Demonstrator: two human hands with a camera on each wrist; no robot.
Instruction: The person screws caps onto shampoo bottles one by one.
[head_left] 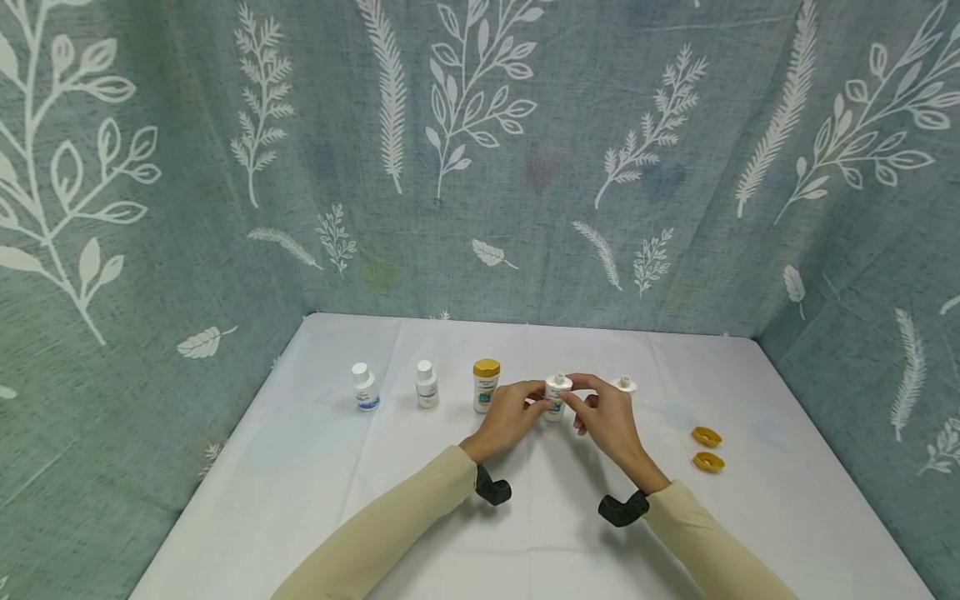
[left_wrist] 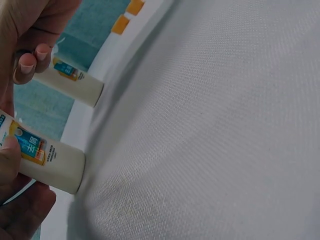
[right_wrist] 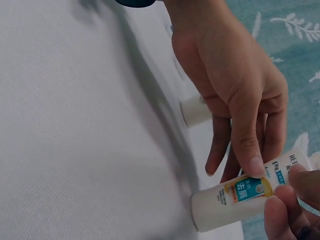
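Note:
A small white shampoo bottle (head_left: 555, 410) with a blue and yellow label stands upright on the white table, its narrow white neck bare on top. My left hand (head_left: 508, 417) grips it from the left, thumb lying across the label in the left wrist view. From the other side my right hand (head_left: 606, 417) pinches its upper part between thumb and fingers. Just left of it stands a similar bottle with a yellow cap (head_left: 486, 368). To the right, partly hidden behind my right hand, is another uncapped bottle (left_wrist: 75, 85).
Two small bottles with white caps, one at the far left (head_left: 365, 388) and one nearer the middle (head_left: 427, 385), stand in the same row. Two yellow caps (head_left: 707, 437) lie to the right. A green leaf-patterned curtain (head_left: 525, 167) encloses the table's back and sides.

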